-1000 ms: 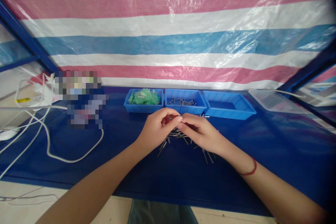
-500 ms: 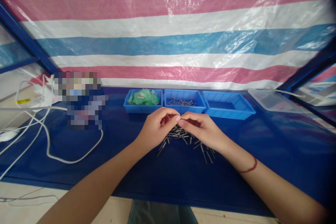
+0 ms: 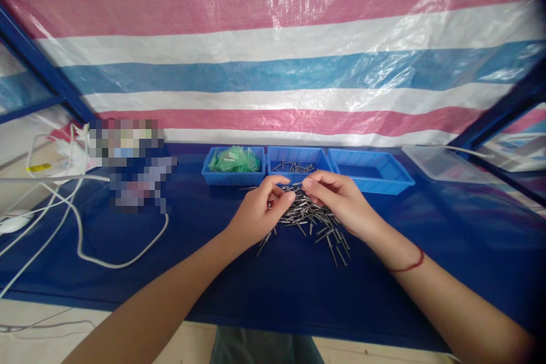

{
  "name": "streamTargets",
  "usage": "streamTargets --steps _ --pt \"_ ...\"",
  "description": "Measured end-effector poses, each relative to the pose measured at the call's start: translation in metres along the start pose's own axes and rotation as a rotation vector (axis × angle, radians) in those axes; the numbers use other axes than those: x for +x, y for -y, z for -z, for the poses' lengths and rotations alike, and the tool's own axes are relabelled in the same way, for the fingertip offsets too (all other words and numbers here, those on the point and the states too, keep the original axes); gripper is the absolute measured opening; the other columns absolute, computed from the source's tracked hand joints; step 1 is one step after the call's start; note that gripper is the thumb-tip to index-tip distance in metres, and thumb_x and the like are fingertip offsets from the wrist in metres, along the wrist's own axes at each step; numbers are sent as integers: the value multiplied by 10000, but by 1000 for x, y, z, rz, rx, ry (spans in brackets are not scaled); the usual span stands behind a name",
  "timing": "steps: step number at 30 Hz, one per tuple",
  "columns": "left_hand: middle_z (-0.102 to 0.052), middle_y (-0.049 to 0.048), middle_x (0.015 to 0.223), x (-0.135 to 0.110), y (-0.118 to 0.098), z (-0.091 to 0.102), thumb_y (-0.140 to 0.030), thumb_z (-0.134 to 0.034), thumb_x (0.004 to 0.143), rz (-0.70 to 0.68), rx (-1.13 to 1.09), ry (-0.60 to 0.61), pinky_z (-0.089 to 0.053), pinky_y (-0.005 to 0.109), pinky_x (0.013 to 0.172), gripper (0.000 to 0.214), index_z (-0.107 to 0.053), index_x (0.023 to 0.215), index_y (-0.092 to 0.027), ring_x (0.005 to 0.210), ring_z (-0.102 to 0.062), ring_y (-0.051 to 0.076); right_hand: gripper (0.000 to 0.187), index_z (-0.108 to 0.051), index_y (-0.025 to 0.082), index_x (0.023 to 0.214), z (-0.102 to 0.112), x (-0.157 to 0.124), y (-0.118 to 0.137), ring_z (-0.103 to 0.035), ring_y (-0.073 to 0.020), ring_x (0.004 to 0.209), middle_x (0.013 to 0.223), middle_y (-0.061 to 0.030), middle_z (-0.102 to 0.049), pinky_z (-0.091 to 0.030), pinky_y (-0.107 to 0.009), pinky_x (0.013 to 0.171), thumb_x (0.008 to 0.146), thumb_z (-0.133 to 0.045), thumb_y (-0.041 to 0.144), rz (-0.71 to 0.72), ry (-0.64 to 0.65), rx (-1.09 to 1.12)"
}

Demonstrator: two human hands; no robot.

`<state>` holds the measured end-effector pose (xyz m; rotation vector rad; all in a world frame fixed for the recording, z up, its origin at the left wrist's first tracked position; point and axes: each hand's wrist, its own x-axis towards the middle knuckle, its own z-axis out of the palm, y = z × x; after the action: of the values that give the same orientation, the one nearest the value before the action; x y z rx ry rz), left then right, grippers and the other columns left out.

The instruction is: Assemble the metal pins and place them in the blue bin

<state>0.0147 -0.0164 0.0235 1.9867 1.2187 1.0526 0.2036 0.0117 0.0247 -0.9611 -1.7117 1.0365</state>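
A loose pile of thin headed metal pins point(image 3: 303, 211), like nails or rivets, lies on the blue tabletop. Over its left side is my left hand point(image 3: 261, 209), thumb and forefinger apart with nothing visible between them. My right hand point(image 3: 335, 196) hovers at the pile's right side, its thumb pressed to the fingers; whatever is in that pinch is too small or hidden to make out. Both hands partly cover the pile. Just behind them, the middle blue bin point(image 3: 298, 154) contains several similar pins.
The left blue bin point(image 3: 232, 179) holds small green plastic packets point(image 3: 234, 159). A third blue bin point(image 3: 371, 182) stands at right, beside a clear plastic lid point(image 3: 441, 164). White cables point(image 3: 115, 265) loop across the table's left. A striped plastic sheet point(image 3: 273, 74) hangs behind.
My hands were fingertip to fingertip over the pile. Now they have parted, the right moving slightly rightward and up, and my left thumb and forefinger have spread open.
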Motion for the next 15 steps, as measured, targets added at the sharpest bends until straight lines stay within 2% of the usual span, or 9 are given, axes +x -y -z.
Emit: streamTargets --steps 3,5,8,11,15 --pt "-604 -21 778 -2 1 0 -369 -479 922 6 -2 2 -416 215 612 322 -473 1190 -191 612 -525 92 269 -630 181 757 6 12 -5 -517 -132 619 711 -17 -610 -416 -274 589 837 -604 437 120 -193 -207" --pt "-605 -21 770 -3 1 -1 -366 -469 926 -2 26 29 -414 216 608 312 -477 1185 -191 609 -527 95 255 -641 182 785 9 21 -12 -543 -153 653 753 -41 -631 -436 -298 625 856 -583 420 225 -260 -383" --pt "-614 -22 752 -4 1 -1 -344 -462 927 -35 100 99 -415 222 612 279 -498 1162 -199 603 -534 102 245 -668 182 880 11 31 -23 -595 -208 781 850 -80 -661 -461 -360 738 874 -559 401 346 -228 -628" --pt "-630 -16 759 -3 2 0 -325 -456 926 -79 180 127 -421 232 641 260 -517 1148 -204 627 -555 114 259 -683 185 942 13 30 -31 -602 -254 891 921 -99 -673 -441 -422 827 874 -554 399 372 -213 -800" --pt "-644 -8 771 2 3 9 -310 -455 922 -113 272 109 -419 241 658 253 -529 1136 -198 654 -566 126 200 -672 191 934 18 20 -29 -602 -253 916 925 -90 -683 -433 -431 855 884 -532 325 393 -250 -807"
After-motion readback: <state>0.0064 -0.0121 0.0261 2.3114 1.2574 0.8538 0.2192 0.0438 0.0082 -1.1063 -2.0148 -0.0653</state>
